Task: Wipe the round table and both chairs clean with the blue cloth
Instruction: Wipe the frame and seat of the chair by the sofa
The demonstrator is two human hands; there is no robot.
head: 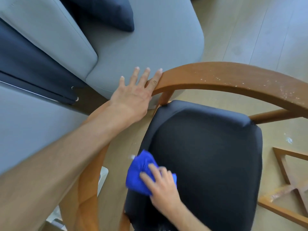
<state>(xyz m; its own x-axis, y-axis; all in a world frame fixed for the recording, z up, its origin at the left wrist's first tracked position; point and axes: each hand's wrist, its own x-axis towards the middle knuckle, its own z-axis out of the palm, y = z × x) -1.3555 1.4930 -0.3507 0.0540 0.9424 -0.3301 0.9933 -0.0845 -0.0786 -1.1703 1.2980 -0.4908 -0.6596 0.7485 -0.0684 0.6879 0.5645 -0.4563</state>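
A wooden chair with a curved backrest rail and a black padded seat fills the lower right. My right hand presses the bunched blue cloth onto the seat's left edge, fingers spread over it. My left hand lies flat with straight fingers against the left end of the curved rail. Pale specks dot the right part of the rail. The round table is out of view.
A grey sofa with a dark cushion stands close behind the chair. The wooden frame of another piece of furniture lies at the right on the pale plank floor. A white object sits below the left armrest.
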